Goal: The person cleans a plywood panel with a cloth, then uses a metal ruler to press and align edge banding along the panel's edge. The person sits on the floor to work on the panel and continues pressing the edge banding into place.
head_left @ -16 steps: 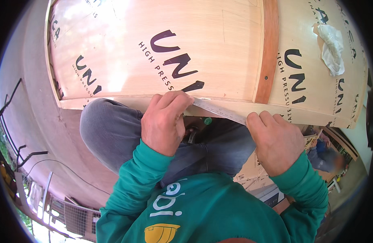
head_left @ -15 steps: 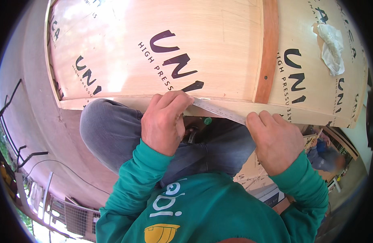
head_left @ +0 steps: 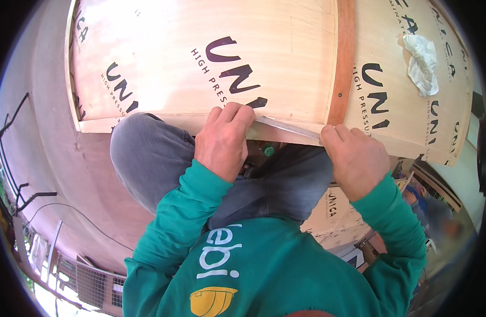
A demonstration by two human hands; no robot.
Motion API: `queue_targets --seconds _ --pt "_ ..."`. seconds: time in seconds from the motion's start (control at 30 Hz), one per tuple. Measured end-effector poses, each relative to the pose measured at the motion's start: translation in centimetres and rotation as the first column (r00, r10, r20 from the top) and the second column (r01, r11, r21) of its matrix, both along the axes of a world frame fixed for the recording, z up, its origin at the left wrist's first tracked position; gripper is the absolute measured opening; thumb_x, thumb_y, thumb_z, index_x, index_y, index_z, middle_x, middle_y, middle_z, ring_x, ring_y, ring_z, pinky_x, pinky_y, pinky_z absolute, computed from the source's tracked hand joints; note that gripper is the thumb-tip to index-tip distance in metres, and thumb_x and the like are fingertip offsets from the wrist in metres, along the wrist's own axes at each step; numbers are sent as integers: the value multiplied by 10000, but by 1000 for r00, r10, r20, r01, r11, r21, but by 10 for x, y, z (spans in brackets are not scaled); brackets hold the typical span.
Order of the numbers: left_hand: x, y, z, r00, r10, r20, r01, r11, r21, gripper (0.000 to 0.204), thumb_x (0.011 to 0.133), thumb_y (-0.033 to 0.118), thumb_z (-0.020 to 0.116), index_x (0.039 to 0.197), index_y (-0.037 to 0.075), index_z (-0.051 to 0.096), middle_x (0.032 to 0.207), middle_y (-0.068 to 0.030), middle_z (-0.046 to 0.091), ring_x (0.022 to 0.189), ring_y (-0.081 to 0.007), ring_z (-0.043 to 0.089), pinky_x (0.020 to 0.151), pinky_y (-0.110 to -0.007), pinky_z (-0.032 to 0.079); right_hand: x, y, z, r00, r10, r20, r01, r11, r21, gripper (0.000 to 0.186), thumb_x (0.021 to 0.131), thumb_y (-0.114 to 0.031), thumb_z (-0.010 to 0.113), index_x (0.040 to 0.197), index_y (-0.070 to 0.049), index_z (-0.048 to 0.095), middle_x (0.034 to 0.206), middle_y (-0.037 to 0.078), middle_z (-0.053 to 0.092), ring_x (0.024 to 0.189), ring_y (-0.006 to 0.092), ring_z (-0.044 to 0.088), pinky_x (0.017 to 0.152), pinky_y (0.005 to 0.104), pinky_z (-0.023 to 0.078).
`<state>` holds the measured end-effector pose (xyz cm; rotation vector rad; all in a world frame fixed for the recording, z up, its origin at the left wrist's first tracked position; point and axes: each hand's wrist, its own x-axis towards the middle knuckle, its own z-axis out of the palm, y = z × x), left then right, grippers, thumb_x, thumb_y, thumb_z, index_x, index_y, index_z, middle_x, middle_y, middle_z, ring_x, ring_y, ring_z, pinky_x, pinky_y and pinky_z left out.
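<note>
A thin metal ruler spans the gap between my two fists, slanting down to the right along the near edge of a wooden panel. My left hand is closed on the ruler's left end, its knuckles over the panel edge. Around the right end, the fingers of my right hand are wrapped. The panel is pale, printed with dark lettering, and has a reddish-brown wooden strip across it, right of the ruler's middle. Both ends of the ruler are hidden in my hands.
Crumpled white paper lies on the panel's right part. My grey-trousered knee rises against the near edge. Beyond, at the lower right, another person is near more printed boards. A wire mesh stands at the lower left.
Both hands and the ruler sit slightly higher in the picture, and the ruler now shows more of its edge than its marked face. The view has shifted a little.
</note>
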<state>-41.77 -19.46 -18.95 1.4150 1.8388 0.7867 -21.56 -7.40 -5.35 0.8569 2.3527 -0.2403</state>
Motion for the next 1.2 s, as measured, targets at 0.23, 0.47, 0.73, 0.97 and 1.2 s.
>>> queue_targets --seconds 0.23,0.47,0.73,0.97,1.2 --pt "-1 -5 -2 1000 -14 20 13 999 47 336 824 -116 696 1091 86 721 1034 -88 713 909 -368 656 797 -459 565 -6 -17 16 999 -27 19 27 1000 4 90 965 -138 658 1019 -87 605 876 91 640 811 303 711 667 449 610" --pt "1 -1 -4 999 -37 8 37 999 27 314 821 -118 694 1066 75 730 1030 -96 722 907 -365 669 780 -459 567 7 -7 4 1000 -23 -14 23 1000 0 102 975 -132 650 1057 -77 623 897 104 662 807 319 717 660 459 607" --pt "2 2 -8 999 -37 17 37 999 36 279 839 -114 681 1036 75 739 1019 -101 722 924 -380 681 780 -468 565 13 6 -5 1000 -1 14 1 1000 -31 115 971 -107 634 1081 -77 618 910 115 671 830 332 727 667 478 597" --pt "4 2 -10 999 -49 -3 49 996 70 242 870 -86 672 1050 70 709 978 -109 690 905 -384 671 764 -489 554 27 8 -21 999 18 -39 -18 1000 4 108 970 -112 627 1075 -89 617 904 106 672 827 328 729 670 473 596" --pt "7 3 -12 998 -56 13 55 996 77 189 918 -56 663 1061 59 706 995 -124 686 935 -383 665 798 -481 547 21 0 -6 997 30 -70 -25 997 72 109 972 -130 638 1073 -91 622 907 96 677 826 310 733 661 464 600"
